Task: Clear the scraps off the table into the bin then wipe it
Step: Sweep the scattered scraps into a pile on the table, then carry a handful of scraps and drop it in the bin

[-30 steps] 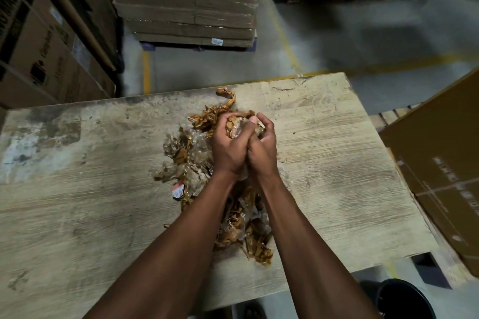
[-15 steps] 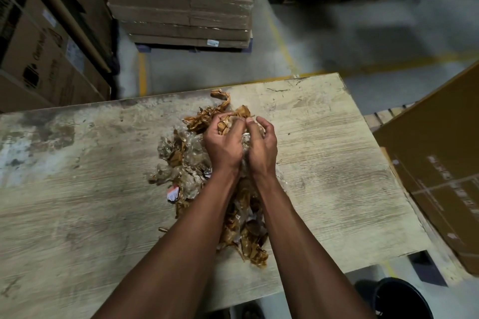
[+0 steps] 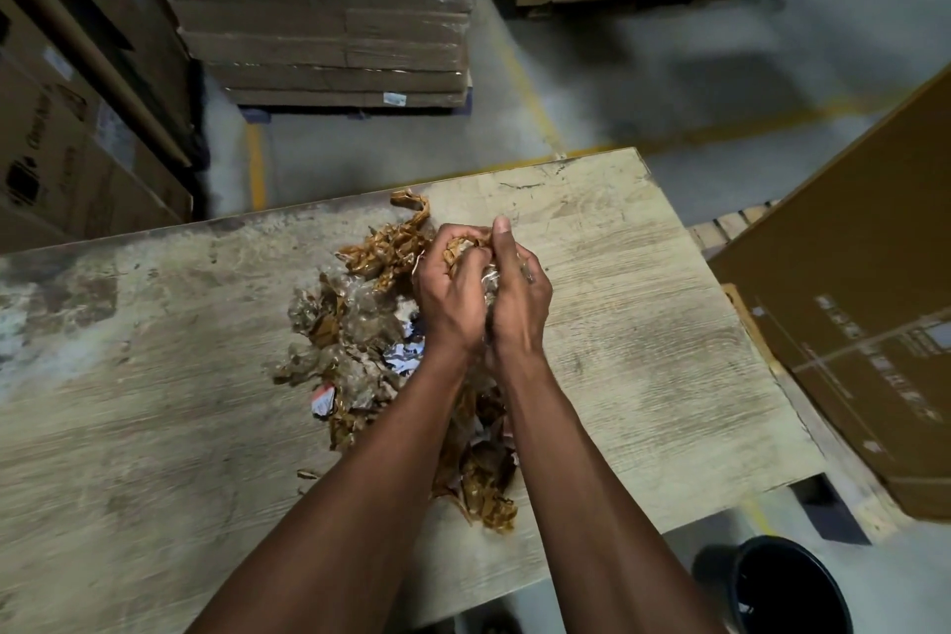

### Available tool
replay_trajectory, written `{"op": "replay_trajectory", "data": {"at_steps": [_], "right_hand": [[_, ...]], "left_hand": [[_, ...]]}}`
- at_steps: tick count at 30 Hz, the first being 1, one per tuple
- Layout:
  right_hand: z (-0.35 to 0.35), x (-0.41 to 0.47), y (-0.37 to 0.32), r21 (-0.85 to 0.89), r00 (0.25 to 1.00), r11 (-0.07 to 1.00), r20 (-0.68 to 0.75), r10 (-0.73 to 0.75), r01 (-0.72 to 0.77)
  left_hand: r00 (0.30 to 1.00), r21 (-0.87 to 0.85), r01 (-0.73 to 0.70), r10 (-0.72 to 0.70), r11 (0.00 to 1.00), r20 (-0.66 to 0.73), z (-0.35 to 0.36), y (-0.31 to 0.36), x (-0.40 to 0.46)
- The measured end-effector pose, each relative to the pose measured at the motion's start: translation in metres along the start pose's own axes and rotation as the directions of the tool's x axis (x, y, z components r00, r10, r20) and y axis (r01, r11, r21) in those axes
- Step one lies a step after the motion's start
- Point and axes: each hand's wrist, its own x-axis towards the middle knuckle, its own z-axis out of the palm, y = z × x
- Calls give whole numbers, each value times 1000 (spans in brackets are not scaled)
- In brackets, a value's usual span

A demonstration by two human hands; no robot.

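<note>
Scraps [image 3: 360, 324] heaped on table [image 3: 643, 324], left hand [image 3: 453, 294] and right hand [image 3: 520, 304] clutching a wad

Scraps [image 3: 360, 324] lie mid-table [image 3: 669, 350]; bin [image 3: 787, 587] on the floor right of the table's near corner.

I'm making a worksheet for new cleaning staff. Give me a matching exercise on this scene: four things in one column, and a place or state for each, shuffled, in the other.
1. heap of brown tape and clear plastic scraps
2. round black bin
3. left hand
4. wrapped stack of flat cardboard

a. on the floor past the table's far edge
b. gripping a wad of scraps
c. lying on the worn wooden table
d. on the floor by the table's near right corner

Pairs: 1-c, 2-d, 3-b, 4-a
</note>
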Motion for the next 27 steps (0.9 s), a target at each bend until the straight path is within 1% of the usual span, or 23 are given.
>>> {"op": "replay_trajectory", "data": {"at_steps": [3,6,9,13,18,23,27], "right_hand": [[-8,-1,-10,85,999,996,-33,-10,12],[-21,-1,-17,143,999,989,-49,-18,24],[-36,1,-21,219,996,974,-82,-42,59],[-69,6,-30,229,985,967,-152,-77,111],[-132,14,-47,255,966,952,-234,-109,169],[-220,19,-65,260,933,935,-326,-150,241],[-301,15,-80,293,896,916,-423,-132,273]], "left_hand": [[999,-94,19,-15,995,44,9,7,-7],[997,-119,76,-72,990,32,22,9,-15],[995,-58,90,-87,994,53,38,7,-22],[993,-1,106,-106,994,60,69,9,-42],[985,-11,117,-115,993,129,126,12,-78],[965,-15,126,-119,992,232,198,10,-132],[936,26,135,-136,991,324,258,7,-186]]}}
